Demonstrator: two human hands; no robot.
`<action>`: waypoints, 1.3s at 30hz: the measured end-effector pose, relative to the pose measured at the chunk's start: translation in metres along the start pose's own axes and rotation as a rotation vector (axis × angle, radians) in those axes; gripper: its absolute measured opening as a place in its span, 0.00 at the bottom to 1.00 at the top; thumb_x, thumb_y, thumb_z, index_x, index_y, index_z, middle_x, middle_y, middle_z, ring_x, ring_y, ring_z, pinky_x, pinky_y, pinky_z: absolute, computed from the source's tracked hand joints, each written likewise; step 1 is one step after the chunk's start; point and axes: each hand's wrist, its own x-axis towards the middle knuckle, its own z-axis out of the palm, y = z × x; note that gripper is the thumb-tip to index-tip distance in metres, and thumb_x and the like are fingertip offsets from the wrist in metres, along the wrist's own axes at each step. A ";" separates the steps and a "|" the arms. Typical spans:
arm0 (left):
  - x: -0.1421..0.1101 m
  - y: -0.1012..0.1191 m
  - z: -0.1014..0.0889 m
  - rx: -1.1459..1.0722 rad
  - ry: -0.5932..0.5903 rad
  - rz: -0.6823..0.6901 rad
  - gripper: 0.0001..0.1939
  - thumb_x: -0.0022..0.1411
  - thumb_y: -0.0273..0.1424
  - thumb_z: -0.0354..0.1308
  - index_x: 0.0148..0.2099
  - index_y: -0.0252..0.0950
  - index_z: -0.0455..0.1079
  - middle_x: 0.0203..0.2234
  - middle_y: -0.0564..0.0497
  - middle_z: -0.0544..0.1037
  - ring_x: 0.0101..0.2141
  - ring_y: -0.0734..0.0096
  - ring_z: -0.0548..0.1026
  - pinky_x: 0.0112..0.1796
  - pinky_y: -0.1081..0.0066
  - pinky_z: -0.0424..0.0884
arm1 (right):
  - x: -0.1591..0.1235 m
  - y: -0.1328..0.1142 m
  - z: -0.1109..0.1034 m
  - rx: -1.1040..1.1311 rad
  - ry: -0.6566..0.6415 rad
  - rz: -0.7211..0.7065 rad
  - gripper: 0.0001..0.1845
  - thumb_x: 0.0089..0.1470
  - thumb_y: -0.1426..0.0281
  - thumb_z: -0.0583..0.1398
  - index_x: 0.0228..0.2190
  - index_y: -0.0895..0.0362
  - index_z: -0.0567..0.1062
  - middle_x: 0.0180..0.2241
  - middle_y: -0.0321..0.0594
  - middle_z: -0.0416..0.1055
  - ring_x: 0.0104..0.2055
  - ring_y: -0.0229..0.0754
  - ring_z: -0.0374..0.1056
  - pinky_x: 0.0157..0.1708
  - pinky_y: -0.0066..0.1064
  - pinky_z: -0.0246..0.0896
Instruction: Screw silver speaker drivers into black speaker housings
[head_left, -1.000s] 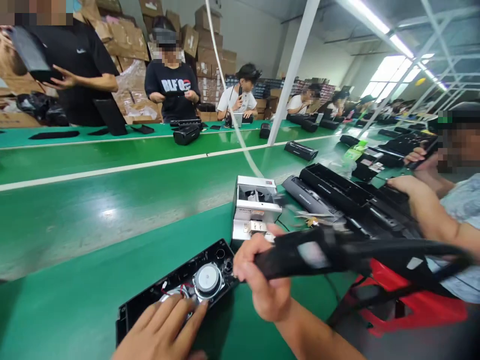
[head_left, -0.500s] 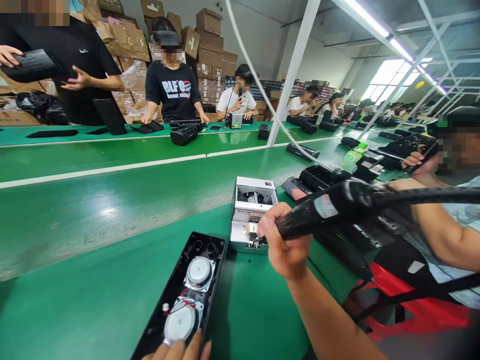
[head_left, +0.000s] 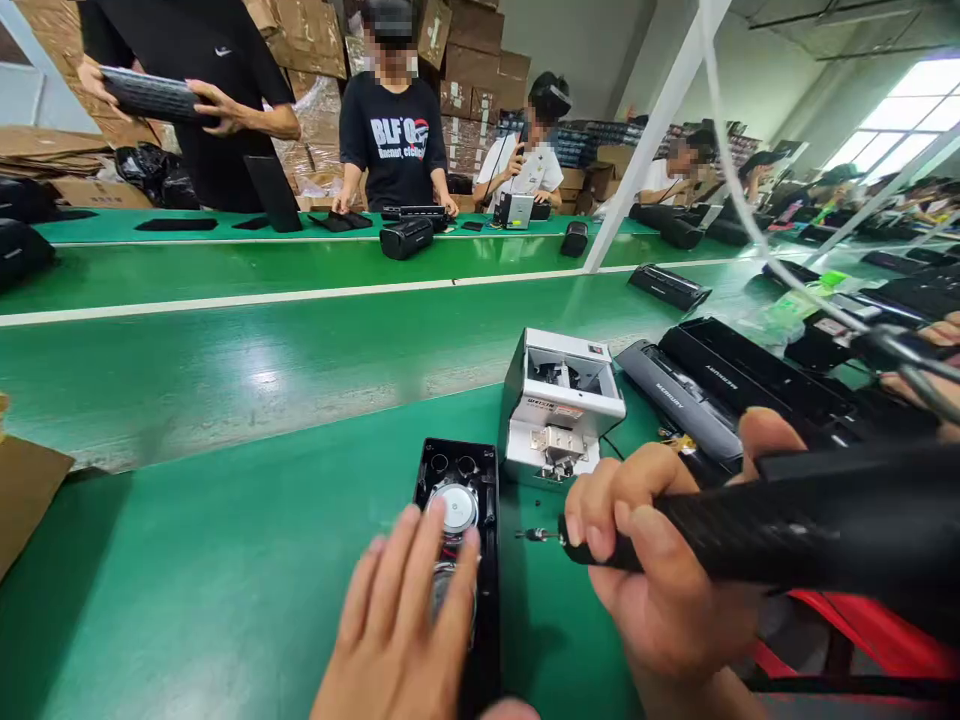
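Note:
A black plastic speaker housing half (head_left: 481, 590) lies open side up on the green bench mat (head_left: 187, 590), with a round speaker driver (head_left: 455, 508) showing near its far end. My left hand (head_left: 397, 625) rests over the housing with fingers spread, hiding its lower part and a second driver. My right hand (head_left: 660, 545) grips a black electric screwdriver (head_left: 780, 520). Its metal bit (head_left: 537, 535) points left, just beside the housing and apart from it. Behind my right hand stands a silver screw feeder (head_left: 561, 408).
Black speaker bars (head_left: 724, 375) lie on the bench to the right of the feeder, and a co-worker's hand (head_left: 926, 365) is at the right edge. A green conveyor belt (head_left: 262, 350) runs behind the bench. A white cable (head_left: 757, 210) hangs across the right side.
The screwdriver has come away from the screw feeder, and its bit now sits beside the housing. The housing has turned from slanted to nearly straight under my left hand.

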 end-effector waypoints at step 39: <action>0.007 -0.014 0.005 -0.455 -0.413 -0.289 0.59 0.56 0.66 0.62 0.77 0.33 0.55 0.78 0.33 0.34 0.53 0.35 0.81 0.41 0.52 0.85 | -0.052 0.077 -0.004 -0.142 -0.172 0.121 0.25 0.63 0.73 0.63 0.56 0.47 0.60 0.32 0.33 0.61 0.29 0.40 0.63 0.29 0.35 0.63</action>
